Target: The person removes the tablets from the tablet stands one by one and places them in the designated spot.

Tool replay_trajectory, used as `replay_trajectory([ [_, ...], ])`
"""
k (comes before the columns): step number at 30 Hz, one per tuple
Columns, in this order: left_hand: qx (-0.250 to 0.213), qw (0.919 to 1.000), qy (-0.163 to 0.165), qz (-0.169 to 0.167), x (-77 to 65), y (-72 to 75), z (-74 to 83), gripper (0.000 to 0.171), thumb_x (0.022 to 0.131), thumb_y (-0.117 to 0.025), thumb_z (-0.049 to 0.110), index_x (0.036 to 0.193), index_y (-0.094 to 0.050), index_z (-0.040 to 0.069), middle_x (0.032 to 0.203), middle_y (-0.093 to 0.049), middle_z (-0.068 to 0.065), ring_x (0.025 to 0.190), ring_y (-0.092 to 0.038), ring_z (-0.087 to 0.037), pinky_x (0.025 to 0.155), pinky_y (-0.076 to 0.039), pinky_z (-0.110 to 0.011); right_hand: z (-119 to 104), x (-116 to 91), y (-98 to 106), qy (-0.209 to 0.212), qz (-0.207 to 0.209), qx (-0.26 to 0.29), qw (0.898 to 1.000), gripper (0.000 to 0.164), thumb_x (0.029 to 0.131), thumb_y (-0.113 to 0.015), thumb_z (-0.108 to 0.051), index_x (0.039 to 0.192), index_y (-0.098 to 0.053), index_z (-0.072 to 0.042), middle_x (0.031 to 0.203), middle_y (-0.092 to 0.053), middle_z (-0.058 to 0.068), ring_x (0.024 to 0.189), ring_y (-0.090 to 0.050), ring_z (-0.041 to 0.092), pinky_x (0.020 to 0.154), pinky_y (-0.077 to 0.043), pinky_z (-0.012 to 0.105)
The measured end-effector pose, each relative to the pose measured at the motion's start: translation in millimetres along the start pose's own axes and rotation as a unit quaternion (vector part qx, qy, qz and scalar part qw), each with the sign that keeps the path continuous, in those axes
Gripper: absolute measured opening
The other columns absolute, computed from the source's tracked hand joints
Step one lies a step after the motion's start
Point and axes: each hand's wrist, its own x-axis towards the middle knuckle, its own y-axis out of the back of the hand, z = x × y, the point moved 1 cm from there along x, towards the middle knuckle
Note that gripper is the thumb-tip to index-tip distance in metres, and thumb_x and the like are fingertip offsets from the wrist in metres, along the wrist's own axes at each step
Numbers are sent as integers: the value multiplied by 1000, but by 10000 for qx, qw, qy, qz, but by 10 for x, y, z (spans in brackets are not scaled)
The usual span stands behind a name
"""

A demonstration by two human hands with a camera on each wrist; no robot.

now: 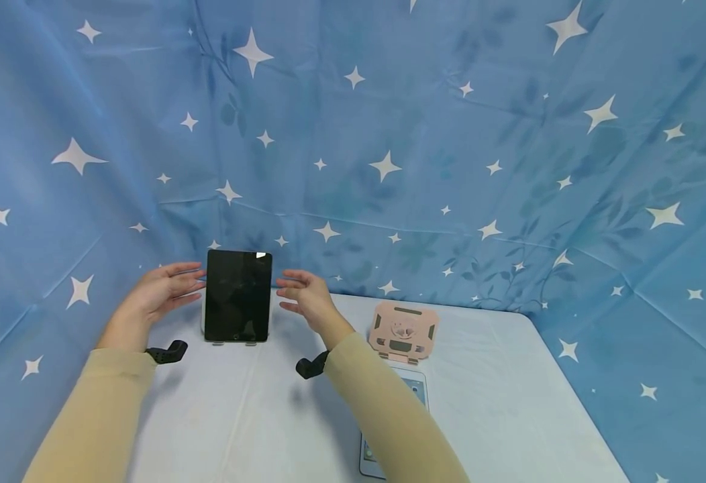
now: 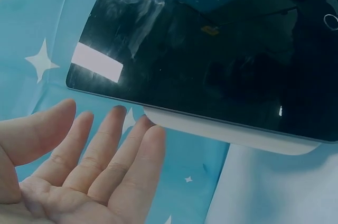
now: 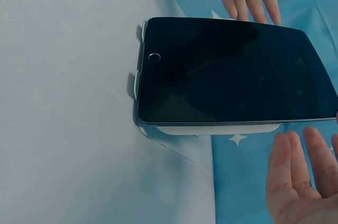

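Note:
A black-fronted tablet (image 1: 238, 295) with a dark screen stands propped on a white stand (image 2: 232, 134), mostly hidden behind it. The stand's two small lips show under the tablet's lower edge in the right wrist view. My left hand (image 1: 162, 292) is beside the tablet's left edge, fingers extended and holding nothing. On the other side, my right hand (image 1: 311, 298) has its fingers spread close to the right edge, also holding nothing. In the left wrist view, the left fingertips (image 2: 153, 129) come right up near the tablet's side.
To the right, a pink stand (image 1: 404, 331) with cut-out slots is set on the white table (image 1: 498, 389). In front of it lies a white-framed tablet (image 1: 418, 384), partly covered by my right sleeve. A blue star-patterned curtain (image 1: 353, 201) hangs behind the table.

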Motion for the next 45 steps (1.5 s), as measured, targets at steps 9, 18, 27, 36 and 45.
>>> replay_trajectory([
  [9,461,9987,12,213,67,-74,36,68,111,-58,10,170,-25,1,140,-61,4,108,-71,4,99,-62,-23,-58,78,-13,30,-7,-25,10000,50,104,-61,4,153,-56,-5,152,-64,17,140,-62,42,111,-59,52],
  [18,1108,9930,0,408,77,-117,68,68,111,-57,12,170,-25,4,169,-40,-21,106,-69,8,101,-61,-23,-85,96,-106,15,151,134,9998,52,102,-62,7,153,-55,-1,145,-70,14,135,-68,38,111,-58,53],
  [27,1103,9925,-73,514,17,-128,89,67,110,-59,9,169,-29,2,129,-69,9,103,-72,6,99,-62,-23,-56,134,-155,54,423,37,9991,52,99,-65,6,150,-60,-5,133,-77,8,126,-72,27,116,-55,51],
  [36,546,9972,-100,502,-13,-151,117,71,107,-63,4,169,-27,0,103,-75,16,99,-76,0,93,-64,-22,-50,129,-221,52,631,370,9973,49,96,-66,12,141,-68,-6,117,-76,10,106,-76,21,108,-61,48],
  [45,414,9974,-97,584,-40,-166,122,62,106,-67,7,162,-40,1,102,-76,14,95,-78,-4,91,-66,-26,-42,115,-284,109,764,393,9962,33,97,-72,8,120,-78,-14,107,-73,6,99,-73,19,108,-59,59],
])
